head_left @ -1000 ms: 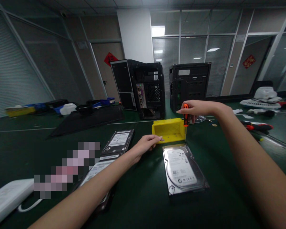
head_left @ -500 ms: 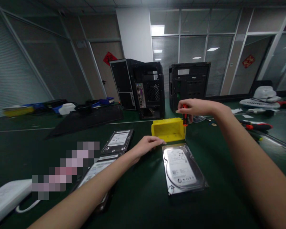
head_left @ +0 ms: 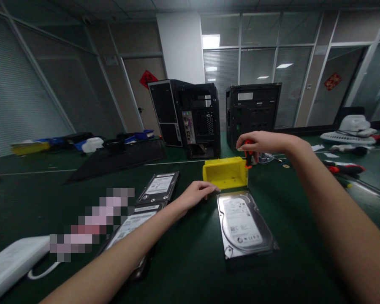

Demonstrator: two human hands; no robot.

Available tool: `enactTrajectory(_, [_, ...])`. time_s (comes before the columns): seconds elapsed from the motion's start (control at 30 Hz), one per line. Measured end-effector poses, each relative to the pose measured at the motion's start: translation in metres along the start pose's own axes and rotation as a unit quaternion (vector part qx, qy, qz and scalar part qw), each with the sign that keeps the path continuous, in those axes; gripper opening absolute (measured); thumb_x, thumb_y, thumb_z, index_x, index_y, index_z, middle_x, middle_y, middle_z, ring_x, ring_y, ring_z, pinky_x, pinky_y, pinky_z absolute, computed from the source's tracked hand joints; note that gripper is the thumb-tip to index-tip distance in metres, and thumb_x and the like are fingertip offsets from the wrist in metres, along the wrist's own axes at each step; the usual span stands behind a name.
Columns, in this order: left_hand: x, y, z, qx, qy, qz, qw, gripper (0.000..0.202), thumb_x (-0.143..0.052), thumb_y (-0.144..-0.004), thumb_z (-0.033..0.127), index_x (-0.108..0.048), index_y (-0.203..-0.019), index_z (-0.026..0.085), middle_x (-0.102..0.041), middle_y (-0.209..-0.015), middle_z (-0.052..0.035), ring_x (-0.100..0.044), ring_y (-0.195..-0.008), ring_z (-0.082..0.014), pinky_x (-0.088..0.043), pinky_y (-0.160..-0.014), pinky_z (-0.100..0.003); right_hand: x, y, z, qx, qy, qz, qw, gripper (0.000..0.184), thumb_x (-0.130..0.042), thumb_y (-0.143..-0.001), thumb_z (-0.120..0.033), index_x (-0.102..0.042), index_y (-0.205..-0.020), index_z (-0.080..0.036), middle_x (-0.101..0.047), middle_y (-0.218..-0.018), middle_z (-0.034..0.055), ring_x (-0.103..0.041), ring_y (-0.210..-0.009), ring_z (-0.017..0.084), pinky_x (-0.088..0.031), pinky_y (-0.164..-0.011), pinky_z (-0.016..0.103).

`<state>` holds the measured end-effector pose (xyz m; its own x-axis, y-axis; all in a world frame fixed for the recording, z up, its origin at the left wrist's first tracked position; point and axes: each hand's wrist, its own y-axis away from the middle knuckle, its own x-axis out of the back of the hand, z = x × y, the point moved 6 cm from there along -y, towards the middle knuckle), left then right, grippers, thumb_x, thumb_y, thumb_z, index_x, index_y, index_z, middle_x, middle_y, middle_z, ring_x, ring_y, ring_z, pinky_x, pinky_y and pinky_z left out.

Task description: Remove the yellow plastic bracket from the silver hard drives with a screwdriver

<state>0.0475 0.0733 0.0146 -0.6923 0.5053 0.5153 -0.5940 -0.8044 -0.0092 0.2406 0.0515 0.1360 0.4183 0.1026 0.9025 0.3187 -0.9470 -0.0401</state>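
A silver hard drive [head_left: 240, 223] with a white label lies flat on the dark green table. At its far left corner, my left hand [head_left: 200, 194] has its fingers bent, the fingertips closed against the drive's edge. Over the opposite far corner, my right hand [head_left: 253, 145] is wrapped round the red and black handle of a screwdriver [head_left: 248, 157]. The screwdriver stands nearly upright, its shaft running down toward the drive's far right corner; whether the tip sits in a screw is too small to make out. Just behind the drive, a yellow bin [head_left: 224, 174] lies with its opening toward me.
Two more hard drives [head_left: 160, 185] [head_left: 136, 221] lie left, partly under my left forearm. Black computer cases [head_left: 198, 120] [head_left: 253, 114] stand at the back. A white box [head_left: 15, 261] is at near left; red-and-black-handled tools [head_left: 346, 168] and a white cap [head_left: 351, 126] are at right.
The screwdriver's handle has turned and leans slightly differently within my right hand. My left hand stays at the drive's corner. The whole view has shifted a little.
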Motion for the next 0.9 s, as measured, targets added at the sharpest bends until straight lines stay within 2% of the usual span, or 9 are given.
enactTrajectory(0.07, [0.0002, 0.0000, 0.0003, 0.000, -0.001, 0.002, 1.000, 0.030, -0.050, -0.079, 0.036, -0.068, -0.090, 0.015, -0.065, -0.085, -0.0052, -0.042, -0.059, -0.0107, -0.030, -0.053, -0.022, 0.0002, -0.0016, 0.0014, -0.009, 0.032, 0.005, 0.999, 0.021, -0.046, -0.084, -0.034, -0.055, -0.095, -0.018, -0.065, -0.085, 0.0065, -0.064, -0.059, 0.015, -0.048, -0.055, 0.025])
enactTrajectory(0.13, [0.0000, 0.0002, 0.0014, 0.003, -0.002, 0.003, 1.000, 0.030, -0.050, -0.079, 0.036, -0.069, -0.090, 0.015, -0.065, -0.084, -0.0051, -0.042, -0.059, -0.0108, -0.030, -0.053, -0.022, 0.0016, -0.0025, 0.0022, -0.019, 0.047, 0.015, 0.999, 0.023, -0.042, -0.085, -0.035, -0.055, -0.093, -0.017, -0.065, -0.086, 0.0071, -0.063, -0.056, 0.015, -0.048, -0.054, 0.026])
enactTrajectory(0.23, [0.0000, 0.0003, 0.0029, 0.003, -0.003, 0.004, 1.000, 0.030, -0.051, -0.078, 0.037, -0.069, -0.089, 0.015, -0.065, -0.083, -0.0051, -0.043, -0.060, -0.0111, -0.031, -0.054, -0.023, 0.0022, -0.0015, 0.0031, -0.032, 0.026, 0.010, 0.999, 0.026, -0.033, -0.088, -0.031, -0.053, -0.097, -0.017, -0.063, -0.095, 0.0094, -0.062, -0.054, 0.015, -0.047, -0.052, 0.026])
enactTrajectory(0.33, [-0.0003, -0.0003, 0.0024, -0.003, -0.002, 0.001, 1.000, 0.030, -0.052, -0.077, 0.037, -0.069, -0.089, 0.015, -0.065, -0.083, -0.0053, -0.045, -0.060, -0.0115, -0.031, -0.054, -0.023, 0.0006, 0.0002, 0.0044, -0.042, -0.001, -0.008, 0.999, 0.026, -0.032, -0.087, -0.027, -0.048, -0.106, -0.019, -0.061, -0.099, 0.0103, -0.061, -0.053, 0.014, -0.047, -0.050, 0.026])
enactTrajectory(0.5, [-0.0010, -0.0004, -0.0017, 0.008, -0.004, -0.006, 1.000, 0.031, -0.057, -0.074, 0.037, -0.068, -0.091, 0.014, -0.066, -0.085, -0.0064, -0.050, -0.068, -0.0141, -0.034, -0.058, -0.023, -0.0019, -0.0030, 0.0065, -0.032, 0.021, -0.002, 0.999, 0.029, -0.036, -0.087, -0.038, -0.045, -0.109, -0.020, -0.064, -0.074, 0.0062, -0.059, -0.048, 0.015, -0.045, -0.045, 0.025])
enactTrajectory(0.67, [-0.0016, -0.0013, -0.0031, 0.002, -0.001, -0.010, 1.000, 0.032, -0.060, -0.072, 0.039, -0.068, -0.091, 0.014, -0.066, -0.086, -0.0059, -0.054, -0.077, -0.0169, -0.037, -0.066, -0.025, -0.0014, -0.0030, 0.0039, -0.033, 0.041, 0.006, 0.999, 0.039, -0.040, -0.082, -0.054, -0.054, -0.089, -0.018, -0.063, -0.063, 0.0057, -0.056, -0.045, 0.014, -0.044, -0.043, 0.024])
enactTrajectory(0.77, [-0.0013, -0.0023, -0.0035, -0.003, -0.017, -0.008, 1.000, 0.033, -0.062, -0.070, 0.041, -0.068, -0.089, 0.014, -0.064, -0.078, -0.0041, -0.054, -0.073, -0.0163, -0.037, -0.064, -0.025, 0.0001, -0.0007, 0.0014, -0.043, 0.037, 0.013, 0.998, 0.047, -0.037, -0.080, -0.059, -0.054, -0.084, -0.016, -0.061, -0.060, 0.0066, -0.056, -0.045, 0.015, -0.042, -0.041, 0.024])
enactTrajectory(0.9, [-0.0006, -0.0017, -0.0020, -0.008, -0.042, -0.003, 0.999, 0.035, -0.063, -0.067, 0.044, -0.067, -0.085, 0.014, -0.061, -0.071, -0.0021, -0.051, -0.067, -0.0148, -0.034, -0.060, -0.025, -0.0028, -0.0025, 0.0032, -0.045, 0.006, 0.005, 0.999, 0.034, -0.034, -0.086, -0.045, -0.051, -0.095, -0.017, -0.062, -0.068, 0.0062, -0.057, -0.048, 0.014, -0.043, -0.042, 0.023])
